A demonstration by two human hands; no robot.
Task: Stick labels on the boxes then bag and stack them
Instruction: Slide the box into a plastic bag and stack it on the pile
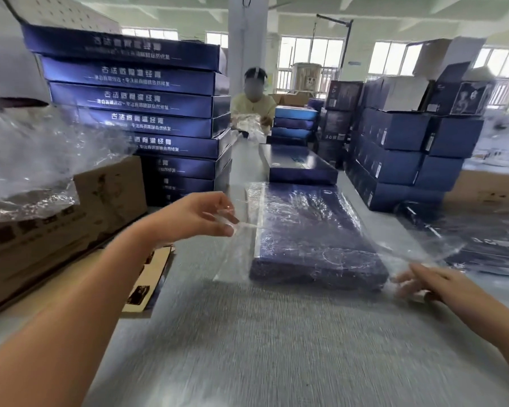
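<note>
A: Is the right hand (423, 284) gripping?
B: Can't tell; motion blur smears its fingers into the bag (232, 259).
A: And the stack (135, 113)?
B: Its lower boxes are partly hidden behind the carton (71, 207), which the left edge cuts off.

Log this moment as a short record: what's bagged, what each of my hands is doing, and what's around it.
Main item: dark blue flat box lying inside a clear plastic bag on the grey table
Left: left hand pinches the bag's left edge
Right: right hand at the bag's near right corner; grip blurred
Behind it: second blue box, unbagged
Far left: tall stack of blue boxes
Opposite: another person handling clear plastic
</note>
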